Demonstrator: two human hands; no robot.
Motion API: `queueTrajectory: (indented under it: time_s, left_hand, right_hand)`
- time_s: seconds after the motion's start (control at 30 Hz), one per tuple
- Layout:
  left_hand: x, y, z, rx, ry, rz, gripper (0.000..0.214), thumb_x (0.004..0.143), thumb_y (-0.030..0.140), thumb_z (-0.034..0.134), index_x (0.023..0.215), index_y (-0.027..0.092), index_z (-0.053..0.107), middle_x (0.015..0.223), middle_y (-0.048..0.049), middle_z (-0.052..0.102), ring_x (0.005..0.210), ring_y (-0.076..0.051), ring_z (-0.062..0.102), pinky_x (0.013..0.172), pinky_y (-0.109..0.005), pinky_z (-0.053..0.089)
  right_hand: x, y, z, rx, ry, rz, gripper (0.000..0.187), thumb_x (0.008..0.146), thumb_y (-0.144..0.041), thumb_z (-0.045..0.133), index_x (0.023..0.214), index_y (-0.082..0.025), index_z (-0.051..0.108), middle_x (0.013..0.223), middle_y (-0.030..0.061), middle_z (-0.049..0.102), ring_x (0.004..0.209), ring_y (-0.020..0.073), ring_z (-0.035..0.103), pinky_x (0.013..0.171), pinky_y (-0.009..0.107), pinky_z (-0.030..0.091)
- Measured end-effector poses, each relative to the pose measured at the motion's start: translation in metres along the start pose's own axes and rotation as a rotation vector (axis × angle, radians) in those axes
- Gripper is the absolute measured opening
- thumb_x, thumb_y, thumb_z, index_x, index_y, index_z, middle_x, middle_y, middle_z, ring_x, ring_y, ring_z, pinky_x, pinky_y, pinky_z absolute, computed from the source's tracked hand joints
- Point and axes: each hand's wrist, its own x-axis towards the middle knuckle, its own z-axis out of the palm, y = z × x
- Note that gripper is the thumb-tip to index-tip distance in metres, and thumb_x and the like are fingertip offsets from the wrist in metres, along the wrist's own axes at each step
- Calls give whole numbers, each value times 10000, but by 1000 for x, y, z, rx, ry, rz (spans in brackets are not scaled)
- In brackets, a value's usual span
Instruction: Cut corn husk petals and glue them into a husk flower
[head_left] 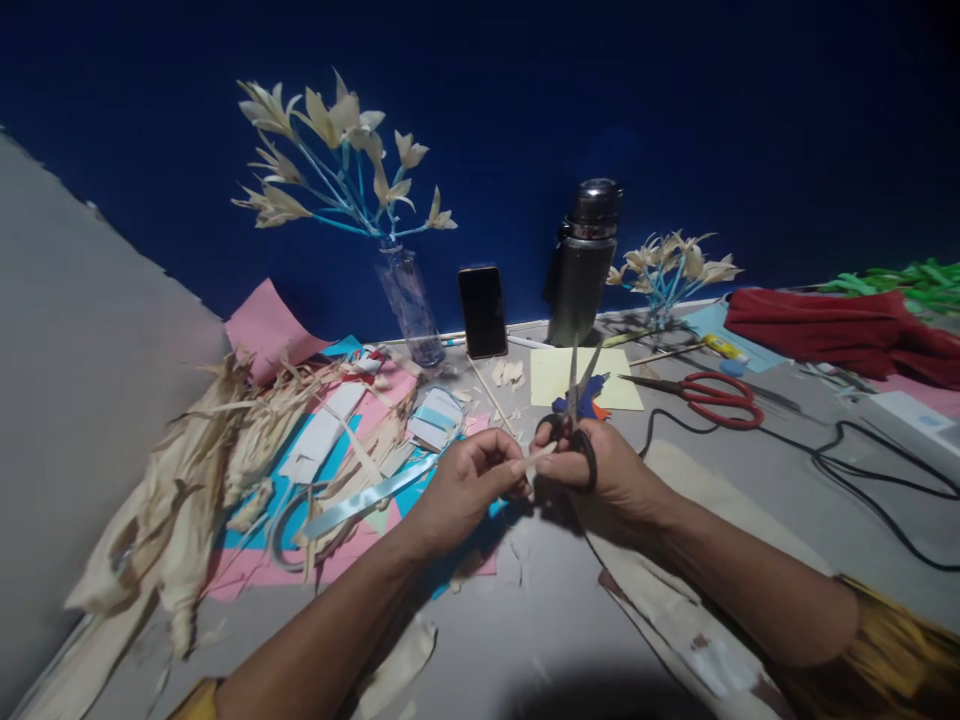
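In the middle of the head view, my left hand (pixel 469 485) pinches a small pale strip of dried husk (pixel 538 457) between thumb and fingers. Black-handled scissors (pixel 574 395) are gripped in my right hand (pixel 619 470), their blades pointing up and slightly apart. The right thumb and fingertips also meet the strip's other end. Behind the scissors, a blue and orange item (pixel 592 393) lies on a yellow paper (pixel 626 375), partly hidden. A light blue ribbon (pixel 367 503) runs from a roll beside my left wrist.
Dried corn husks (pixel 172 500) and coloured papers (pixel 262 330) pile up at left. A glass vase (pixel 409 305) with husk flowers (pixel 341 130), a phone (pixel 484 310) and a flask (pixel 585 265) stand along the wall. Red-handled scissors (pixel 724 400), a black cable (pixel 832 455) and red cloth (pixel 840 330) lie right.
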Motion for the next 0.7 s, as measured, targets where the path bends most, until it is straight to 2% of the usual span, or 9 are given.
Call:
queueTrajectory:
  time_s: [0.13,0.3,0.53,0.7]
  left_hand:
    - [0,-4,4,-37,1,-24,234,761,344,802,760,162,657,707,-36,649,679,-152,614,668,-260,470]
    - [1,-10,2,-39,3,-35,285,792,405,775,771,165,624,668,-36,659,649,-144,593,657,-254,448]
    - [1,-13,1,-62,-50,-12,280,807,392,769,773,161,614,703,-29,655,690,-143,602,692,-259,460]
    - [2,-8,-3,-130,-69,-44,281,802,382,779,792,158,610,709,-48,684,665,-145,616,670,-264,483]
  right_hand:
    - [-3,3,5,-36,35,13,382,641,-256,880,878,-180,592,659,-27,651,585,149,637,562,242,471]
    - [-2,-2,4,-105,75,16,414,627,-267,879,898,-180,578,624,-38,649,516,126,600,501,217,435]
    - [-3,-1,4,-28,-16,32,387,626,-271,875,853,-178,576,634,-2,666,566,155,614,542,246,444]
    - [-1,-15,-1,39,25,-31,324,595,-247,858,792,-156,617,644,-37,554,526,83,457,498,211,336]
